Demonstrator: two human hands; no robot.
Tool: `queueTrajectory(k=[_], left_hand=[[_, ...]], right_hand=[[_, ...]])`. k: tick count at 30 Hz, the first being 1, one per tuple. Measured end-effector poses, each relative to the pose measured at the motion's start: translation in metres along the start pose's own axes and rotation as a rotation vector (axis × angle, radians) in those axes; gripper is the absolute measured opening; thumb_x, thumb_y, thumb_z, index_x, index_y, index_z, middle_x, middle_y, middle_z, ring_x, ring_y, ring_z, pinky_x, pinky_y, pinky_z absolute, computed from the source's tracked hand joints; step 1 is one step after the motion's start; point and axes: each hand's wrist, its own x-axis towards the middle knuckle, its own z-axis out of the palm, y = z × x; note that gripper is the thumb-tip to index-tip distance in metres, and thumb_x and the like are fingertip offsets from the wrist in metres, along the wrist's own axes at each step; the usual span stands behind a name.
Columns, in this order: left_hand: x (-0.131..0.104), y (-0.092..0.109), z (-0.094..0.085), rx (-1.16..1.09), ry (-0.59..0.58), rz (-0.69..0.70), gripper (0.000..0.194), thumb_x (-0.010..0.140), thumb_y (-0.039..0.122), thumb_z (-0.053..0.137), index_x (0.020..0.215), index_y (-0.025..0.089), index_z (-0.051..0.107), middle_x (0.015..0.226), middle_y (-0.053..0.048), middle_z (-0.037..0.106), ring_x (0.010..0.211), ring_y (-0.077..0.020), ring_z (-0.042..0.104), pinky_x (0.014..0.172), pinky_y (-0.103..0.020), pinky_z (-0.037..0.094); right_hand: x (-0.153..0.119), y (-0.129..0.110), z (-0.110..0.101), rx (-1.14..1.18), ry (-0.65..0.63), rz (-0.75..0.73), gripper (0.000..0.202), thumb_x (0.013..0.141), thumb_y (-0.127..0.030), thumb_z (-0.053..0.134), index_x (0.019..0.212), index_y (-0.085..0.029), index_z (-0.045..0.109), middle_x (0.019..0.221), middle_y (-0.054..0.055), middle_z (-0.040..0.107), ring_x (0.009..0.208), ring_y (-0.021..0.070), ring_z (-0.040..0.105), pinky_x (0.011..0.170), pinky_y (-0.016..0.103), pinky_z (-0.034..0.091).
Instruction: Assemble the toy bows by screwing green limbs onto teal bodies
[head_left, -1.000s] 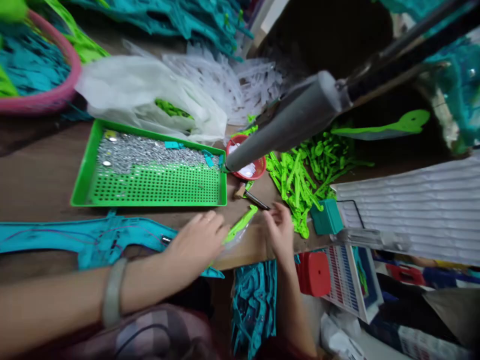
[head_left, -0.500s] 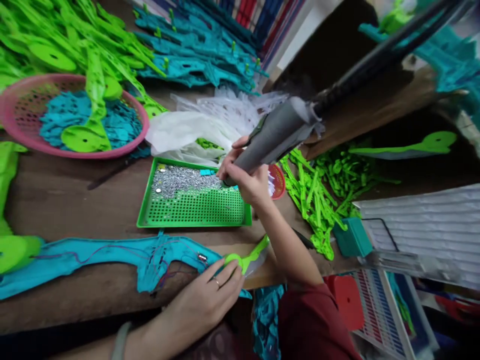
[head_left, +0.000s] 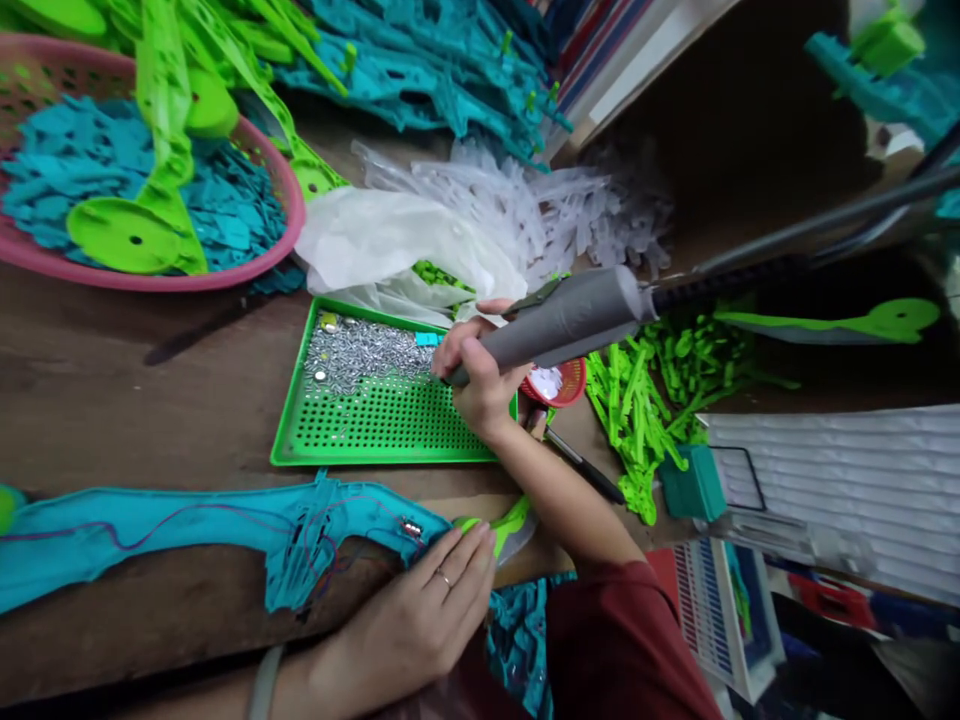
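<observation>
In my right hand is a grey power screwdriver, its lower end pointing down over a green perforated tray; the tip is hidden behind my fingers. Small silver screws fill the tray's far side. My left hand is laid over a lime-green plastic part at the right end of a long turquoise plastic shell, holding the two together. Its fingers are close together and the thumb is hidden. Thin red and blue wires run along the shell.
A pink basket of turquoise pieces stands at upper left. White plastic bags lie behind the tray. To the right are a small red basket, a black-handled tool, green parts and a teal box. Turquoise shells are piled behind.
The screwdriver has tipped nearer to level, still over the tray in my right hand. My left hand covers more of the green part's round end. The whole view has shifted slightly.
</observation>
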Motion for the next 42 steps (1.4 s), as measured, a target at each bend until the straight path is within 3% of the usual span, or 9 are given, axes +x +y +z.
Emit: queueTrajectory(k=[5,8,11,15,20,25,33,39,42], left_hand=[[0.000,0.003,0.002,0.003,-0.019,-0.029,0.045,0.095,0.021,0.044,0.133,0.006,0.062,0.139,-0.016,0.064,0.130,-0.0303,0.059,0.127,-0.052,0.022],[-0.004,0.005,-0.001,0.010,-0.044,-0.046,0.047,0.094,0.020,0.043,0.135,0.004,0.061,0.142,-0.017,0.061,0.133,-0.0310,0.057,0.129,-0.053,0.016],[-0.013,0.007,-0.011,0.010,-0.032,-0.017,0.049,0.093,0.018,0.042,0.134,-0.001,0.060,0.143,-0.022,0.060,0.131,-0.0351,0.058,0.128,-0.056,0.018],[-0.026,0.002,-0.019,-0.050,-0.011,-0.028,0.050,0.094,0.016,0.037,0.135,-0.003,0.058,0.143,-0.022,0.059,0.133,-0.0365,0.057,0.127,-0.054,0.023],[-0.028,-0.001,-0.018,-0.104,-0.016,0.010,0.050,0.096,0.012,0.032,0.137,-0.006,0.055,0.146,-0.025,0.056,0.139,-0.0379,0.051,0.127,-0.054,0.025],[-0.025,0.001,-0.022,-0.105,-0.085,-0.012,0.050,0.097,0.010,0.032,0.141,-0.005,0.052,0.149,-0.023,0.053,0.143,-0.0362,0.045,0.128,-0.052,0.024],[-0.022,0.001,-0.026,-0.072,-0.115,0.003,0.052,0.097,0.008,0.030,0.143,-0.005,0.049,0.149,-0.023,0.054,0.141,-0.0338,0.049,0.128,-0.051,0.025],[-0.023,0.001,-0.026,-0.036,-0.085,0.025,0.049,0.098,0.012,0.034,0.138,-0.005,0.054,0.147,-0.025,0.055,0.137,-0.0372,0.053,0.127,-0.053,0.026],[-0.024,-0.001,-0.024,-0.024,-0.041,0.009,0.048,0.096,0.013,0.035,0.136,-0.003,0.057,0.144,-0.023,0.058,0.134,-0.0350,0.056,0.127,-0.053,0.028]], right_hand=[[0.000,0.005,0.008,-0.076,0.014,0.039,0.048,0.080,-0.056,0.066,0.108,-0.028,0.039,0.057,-0.011,0.043,0.042,0.0109,0.046,0.044,0.028,0.044],[0.001,-0.020,0.008,-0.107,0.053,0.020,0.046,0.082,-0.055,0.065,0.111,-0.029,0.040,0.058,-0.011,0.043,0.044,0.0116,0.048,0.045,0.028,0.045],[-0.007,-0.069,-0.014,-0.128,0.161,-0.118,0.033,0.087,-0.044,0.060,0.112,-0.031,0.043,0.059,-0.010,0.041,0.043,0.0106,0.044,0.043,0.026,0.040],[-0.041,-0.116,-0.066,-0.337,0.398,-0.198,0.020,0.087,-0.037,0.051,0.106,-0.031,0.049,0.055,-0.010,0.035,0.039,0.0108,0.037,0.039,0.024,0.036],[-0.084,-0.104,-0.118,-0.422,0.593,-0.127,0.026,0.080,-0.033,0.054,0.105,-0.028,0.052,0.051,-0.010,0.039,0.038,0.0124,0.037,0.037,0.024,0.037],[-0.096,-0.089,-0.129,-0.405,0.639,-0.085,0.026,0.079,-0.036,0.057,0.102,-0.027,0.050,0.051,-0.011,0.041,0.039,0.0124,0.040,0.040,0.025,0.038],[-0.102,-0.074,-0.138,-0.296,0.553,-0.014,0.028,0.078,-0.038,0.064,0.099,-0.027,0.049,0.052,-0.011,0.044,0.040,0.0121,0.043,0.042,0.025,0.040],[-0.100,-0.076,-0.161,-0.102,0.129,-0.013,0.028,0.078,-0.039,0.068,0.099,-0.029,0.052,0.047,-0.013,0.046,0.033,0.0107,0.038,0.036,0.022,0.039],[-0.089,-0.080,-0.159,-0.070,-0.041,-0.002,0.027,0.082,-0.037,0.066,0.105,-0.027,0.057,0.048,-0.011,0.048,0.033,0.0105,0.039,0.035,0.022,0.041]])
